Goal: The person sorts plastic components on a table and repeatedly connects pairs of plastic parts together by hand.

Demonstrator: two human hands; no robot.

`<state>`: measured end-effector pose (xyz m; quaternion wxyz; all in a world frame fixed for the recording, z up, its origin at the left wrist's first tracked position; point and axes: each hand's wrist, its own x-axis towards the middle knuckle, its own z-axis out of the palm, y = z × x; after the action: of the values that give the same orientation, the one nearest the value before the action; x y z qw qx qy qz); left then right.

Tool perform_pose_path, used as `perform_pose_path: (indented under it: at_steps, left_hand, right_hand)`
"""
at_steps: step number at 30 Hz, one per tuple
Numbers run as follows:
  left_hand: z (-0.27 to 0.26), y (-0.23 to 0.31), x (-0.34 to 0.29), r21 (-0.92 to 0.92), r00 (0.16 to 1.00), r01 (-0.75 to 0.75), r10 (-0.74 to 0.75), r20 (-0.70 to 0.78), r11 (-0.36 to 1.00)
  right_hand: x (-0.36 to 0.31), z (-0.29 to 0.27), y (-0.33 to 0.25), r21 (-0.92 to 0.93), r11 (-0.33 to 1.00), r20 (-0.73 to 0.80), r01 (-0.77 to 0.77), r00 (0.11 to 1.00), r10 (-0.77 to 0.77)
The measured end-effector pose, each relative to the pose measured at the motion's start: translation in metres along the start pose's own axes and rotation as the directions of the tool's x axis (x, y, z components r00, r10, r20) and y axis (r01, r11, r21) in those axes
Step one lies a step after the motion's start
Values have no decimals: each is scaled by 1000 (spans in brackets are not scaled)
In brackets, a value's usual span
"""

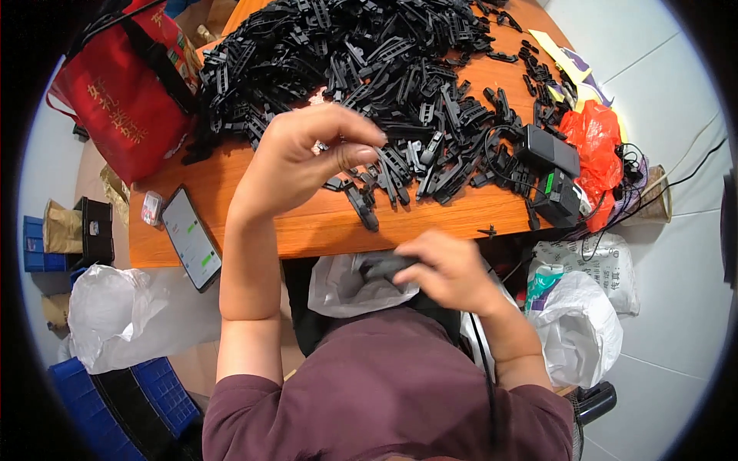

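My left hand (311,150) hovers over the front of the pile. Its fingers are curled, with a small gap between thumb and forefinger and nothing visible between them. Just below it, a black plastic part (361,206) lies near the table's front edge. My right hand (450,269), smeared by motion, grips a dark plastic piece (390,266) between thumb and fingers. That piece is over a white plastic bag (338,288) in front of my lap, below the table edge. The large heap of black plastic parts (346,61) covers much of the table (307,234).
A phone (192,238) and a small clear box (151,208) lie at the table's left, by a red bag (123,100). Black boxy devices with cables (555,196) and an orange plastic bag (596,154) are at right. White bags (576,323) and blue crates (108,407) flank me.
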<state>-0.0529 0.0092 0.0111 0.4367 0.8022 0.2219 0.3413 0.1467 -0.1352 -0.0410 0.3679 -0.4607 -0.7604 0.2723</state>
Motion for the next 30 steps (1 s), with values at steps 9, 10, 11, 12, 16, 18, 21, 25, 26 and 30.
perform_pose_path:
  at_steps: [9,10,11,12,16,18,21,25,26,30]
  left_hand:
    - [43,-13,-48,785,998,-66,24,65,617]
    - [42,-16,-50,811,997,-70,51,49,581]
    - [43,-19,-48,805,997,-79,57,56,588]
    - [42,-22,-45,838,993,-68,114,7,541]
    - [43,-29,-46,770,986,68,76,-149,634]
    - [47,-28,-44,538,963,218,-89,-256,814]
    - [55,-18,-31,-301,839,456,-517,-170,838]
    - [53,-17,-24,-605,897,336,-441,-28,722]
    - [50,-16,-21,-629,891,356,-455,5,691]
    - [43,-21,-17,-608,892,424,-426,151,671]
  right_hand:
    - [-82,136,121,-695,711,8,-108,988,157]
    - [-78,121,105,-669,742,280,-55,905,319]
    - [-69,102,90,-625,780,526,-18,729,438]
    - [-54,77,70,-584,811,642,-16,603,474]
    - [-25,-8,22,-287,958,196,21,980,37]
    - [-6,-26,29,-595,803,-117,12,988,-102]
    - [16,-38,56,-666,745,-129,-34,989,-71]
    - [24,-39,64,-695,718,-145,39,971,-192]
    - [25,-39,64,-646,763,-202,31,956,-211]
    - [34,-38,26,-337,938,-277,82,944,-182]
